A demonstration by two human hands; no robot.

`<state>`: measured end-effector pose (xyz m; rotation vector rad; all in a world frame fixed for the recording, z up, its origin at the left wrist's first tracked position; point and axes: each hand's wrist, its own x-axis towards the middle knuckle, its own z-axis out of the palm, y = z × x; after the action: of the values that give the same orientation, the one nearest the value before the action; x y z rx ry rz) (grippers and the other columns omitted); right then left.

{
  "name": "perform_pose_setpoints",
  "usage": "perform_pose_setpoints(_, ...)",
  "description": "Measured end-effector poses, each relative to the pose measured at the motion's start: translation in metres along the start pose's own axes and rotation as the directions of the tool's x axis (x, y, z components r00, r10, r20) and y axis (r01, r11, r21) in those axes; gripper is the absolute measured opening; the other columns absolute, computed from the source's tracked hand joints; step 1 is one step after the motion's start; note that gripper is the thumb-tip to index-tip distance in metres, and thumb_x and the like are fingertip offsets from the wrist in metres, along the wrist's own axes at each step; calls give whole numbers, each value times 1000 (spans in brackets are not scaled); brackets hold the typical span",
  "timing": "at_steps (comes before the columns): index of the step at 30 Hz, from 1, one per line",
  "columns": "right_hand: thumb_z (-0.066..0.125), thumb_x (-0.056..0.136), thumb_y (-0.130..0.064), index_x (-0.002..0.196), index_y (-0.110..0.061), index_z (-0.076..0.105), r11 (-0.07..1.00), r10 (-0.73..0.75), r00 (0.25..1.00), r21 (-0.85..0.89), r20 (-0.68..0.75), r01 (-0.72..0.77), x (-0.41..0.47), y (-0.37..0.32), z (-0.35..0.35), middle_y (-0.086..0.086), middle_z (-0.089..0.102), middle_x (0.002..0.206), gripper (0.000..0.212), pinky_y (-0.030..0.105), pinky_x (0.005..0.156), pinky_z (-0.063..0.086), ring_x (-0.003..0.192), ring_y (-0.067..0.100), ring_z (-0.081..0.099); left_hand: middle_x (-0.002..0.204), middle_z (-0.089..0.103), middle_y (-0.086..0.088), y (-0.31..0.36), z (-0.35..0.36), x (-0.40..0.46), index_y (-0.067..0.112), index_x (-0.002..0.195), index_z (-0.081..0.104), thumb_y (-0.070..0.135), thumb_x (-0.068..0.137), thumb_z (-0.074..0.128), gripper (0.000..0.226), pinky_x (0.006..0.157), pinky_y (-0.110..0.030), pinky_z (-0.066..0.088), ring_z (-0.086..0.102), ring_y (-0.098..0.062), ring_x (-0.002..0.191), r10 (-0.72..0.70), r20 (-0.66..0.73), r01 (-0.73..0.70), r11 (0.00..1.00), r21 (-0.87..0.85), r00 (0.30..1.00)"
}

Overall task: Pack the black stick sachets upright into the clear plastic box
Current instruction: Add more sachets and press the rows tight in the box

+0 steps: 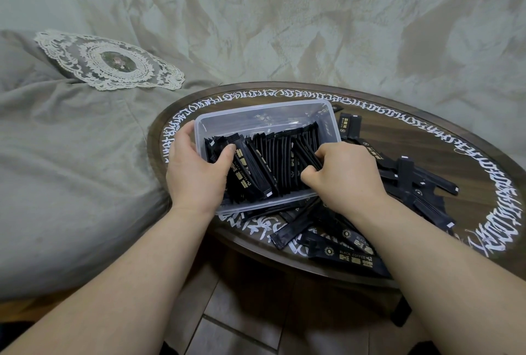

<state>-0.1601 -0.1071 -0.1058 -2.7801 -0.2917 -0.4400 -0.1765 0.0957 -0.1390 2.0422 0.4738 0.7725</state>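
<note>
Sachets in box [273,161]: leaning in a row, filling the near part of the clear plastic box [327,109].
Handling: seemingly light, slick, bendable; gripping mid-length is advised.
Left hand [196,172]: gripping the box's left wall, thumb pressing a sachet.
Right hand [341,175]: pinching sachets.
Loose sachets [412,181]: lying right and near on the table [427,138].

I see a round, dark wooden tabletop [444,152] with white ornate lettering running round its rim. On it sits the clear plastic box [287,108], toward the left side. Loose black stick sachets [412,181] lie flat in a heap on the wood to the right of the box and along its near edge, some overlapping. One more sachet [349,126] lies just beside the box's far right corner.
</note>
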Motion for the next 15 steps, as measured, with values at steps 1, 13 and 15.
perform_pose_setpoints(1,55,79,-26,73,-8,58,1000,2,1000,-9,10,-2,0,0,0,3,52,62,20,30,59,35,71,29,51,113,59,3,0,0,0,28,129,46,41,74,76,64,86,-28,42,55,-14,98,1,-2,-1,1000,-2,1000)
perform_pose_setpoints(13,54,85,-29,86,-8,65,999,-4,999,55,47,2,9,-5,15,6,63,73,24,31,64,41,80,30,59,121,56,8,-1,0,0,27,130,45,39,76,76,64,86,-24,39,53,-9,100,29,6,-29,1000,-9,1000)
perform_pose_setpoints(15,55,86,-29,85,-9,65,998,6,999,68,54,-9,14,-5,22,6,64,75,22,32,66,42,82,31,58,122,56,8,0,-1,0,27,130,45,38,76,76,64,88,-24,39,54,-10,102,37,8,-37,999,-15,999)
